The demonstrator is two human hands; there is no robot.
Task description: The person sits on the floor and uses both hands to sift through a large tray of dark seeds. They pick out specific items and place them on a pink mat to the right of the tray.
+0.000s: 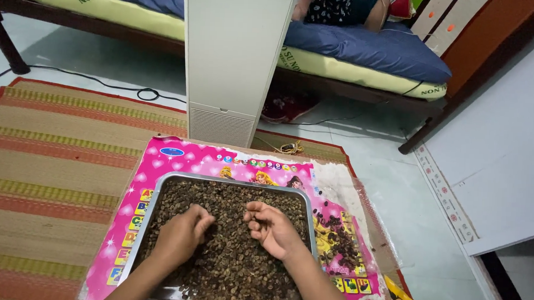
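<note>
Small dark brown beans (233,267) filled a shallow rectangular metal tray (159,190), so the left hand (181,233) and right hand (273,227) rested curled, raking them loosely, gripping nothing.

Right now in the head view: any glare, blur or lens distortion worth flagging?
Head view: soft even light, no harsh shadows; mild sheen on the pale floor and the metal tray rim. Wide-angle bending shows at the edges, in the bed frame and the white tower unit. Left hand and right hand, in the dark beans, are sharp.
</note>
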